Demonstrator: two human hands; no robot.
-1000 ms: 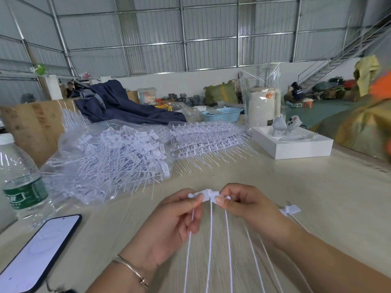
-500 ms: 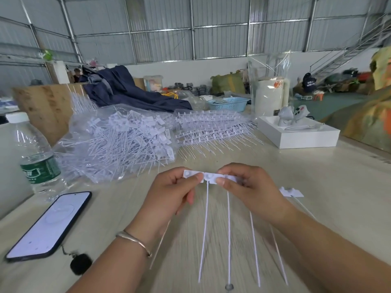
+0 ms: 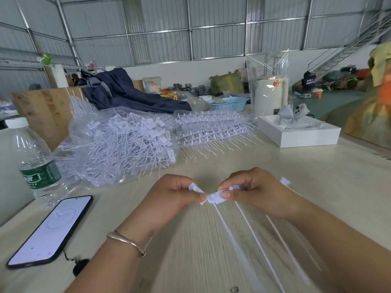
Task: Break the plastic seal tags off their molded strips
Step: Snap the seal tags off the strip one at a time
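White tag strip between both hands' pinching fingers.

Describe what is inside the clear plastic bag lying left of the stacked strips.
The clear plastic bag holds a loose heap of separated white plastic seal tags with thin tails. Anything beneath the heap is covered.
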